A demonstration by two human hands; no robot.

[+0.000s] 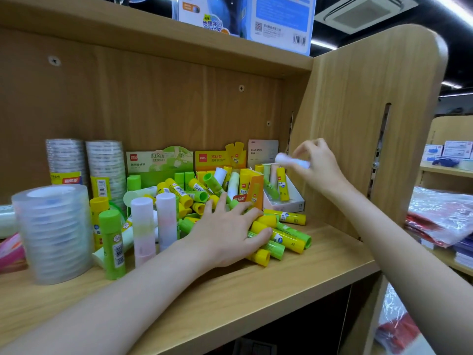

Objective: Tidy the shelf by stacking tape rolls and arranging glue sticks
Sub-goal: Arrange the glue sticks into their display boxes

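Honestly I'd call this maybe halfway. The wooden shelf [294,272] already has the tape rolls [55,234] stacked in columns on the left, so that part looks done. The glue sticks [279,237] are the mess: a few upright, some in the display boxes [256,190] at the back, most piled loose in the middle. My left hand [227,231] lies flat and relaxed on the pile, my right hand [317,167] pinches a white glue stick [291,160] above the rightmost box
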